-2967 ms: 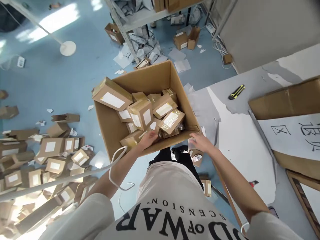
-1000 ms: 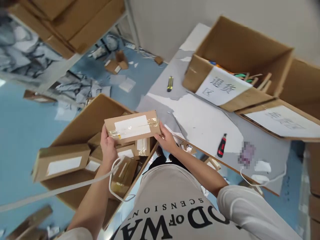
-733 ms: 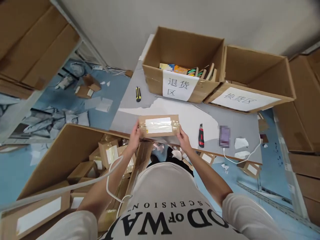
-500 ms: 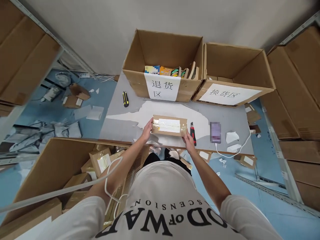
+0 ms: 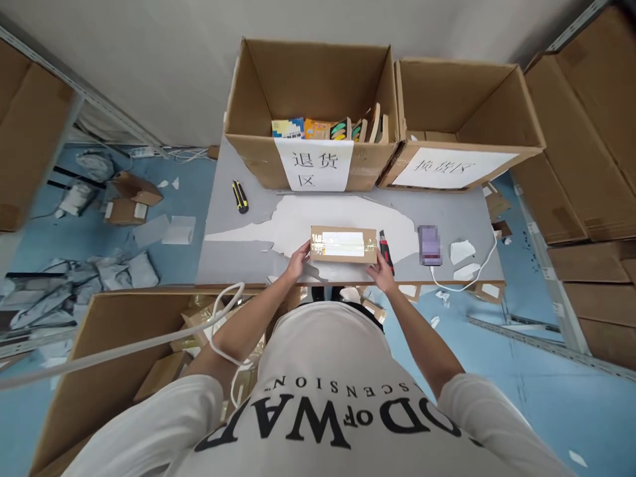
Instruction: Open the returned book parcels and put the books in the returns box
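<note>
A small taped cardboard box (image 5: 368, 246) with a white label on its top is held level over the table (image 5: 223, 262) near its front edge. My left hand (image 5: 299, 258) grips its left end, and my right hand (image 5: 381, 270) holds its lower right corner. Both hands are closed on the box, with some fingers hidden under it. A red and black utility knife (image 5: 386, 254) lies just right of the box, close to my right hand. Farther back on the left rests a yellow and black utility knife (image 5: 240, 197).
Two large open cartons with handwritten signs stand at the back; the left carton (image 5: 248, 159) holds several books, the right carton (image 5: 527, 149) some boxes. A phone (image 5: 430, 245) with a white cable lies right. Below left, a big carton (image 5: 94, 331) holds boxes. A white hose (image 5: 149, 344) crosses there.
The box and both hands have shifted slightly right over the table. My view has moved a little, so the big carton at lower left shows less of its contents.
</note>
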The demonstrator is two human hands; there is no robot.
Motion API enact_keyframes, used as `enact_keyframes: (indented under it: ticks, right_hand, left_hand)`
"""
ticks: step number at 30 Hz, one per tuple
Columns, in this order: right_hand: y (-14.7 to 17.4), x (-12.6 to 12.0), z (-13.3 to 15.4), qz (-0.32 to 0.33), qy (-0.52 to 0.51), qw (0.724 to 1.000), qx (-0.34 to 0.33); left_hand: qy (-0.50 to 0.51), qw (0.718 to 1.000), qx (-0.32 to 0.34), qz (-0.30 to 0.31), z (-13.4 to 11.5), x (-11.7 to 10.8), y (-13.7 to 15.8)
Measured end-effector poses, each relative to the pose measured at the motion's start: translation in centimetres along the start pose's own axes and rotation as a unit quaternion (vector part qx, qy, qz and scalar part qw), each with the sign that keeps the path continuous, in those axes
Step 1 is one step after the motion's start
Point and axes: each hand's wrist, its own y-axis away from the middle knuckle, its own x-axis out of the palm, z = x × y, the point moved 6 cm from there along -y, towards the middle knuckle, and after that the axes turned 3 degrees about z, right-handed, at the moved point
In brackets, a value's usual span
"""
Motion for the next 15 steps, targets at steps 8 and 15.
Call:
enact_keyframes:
  ticks: [8,15]
  right_hand:
    - [9.6,-1.4,-3.3,0.067,0.196,0.962,0.178]
    - [17.0,-0.9,-4.4,0.151,0.162,0.949,0.224]
  left_hand:
    - [-0.362,0.909,-0.139,0.15,3.1,-4.6,10.6]
    - [-0.355,0.893,-0.268,0.073,5.2,-7.6,17.9]
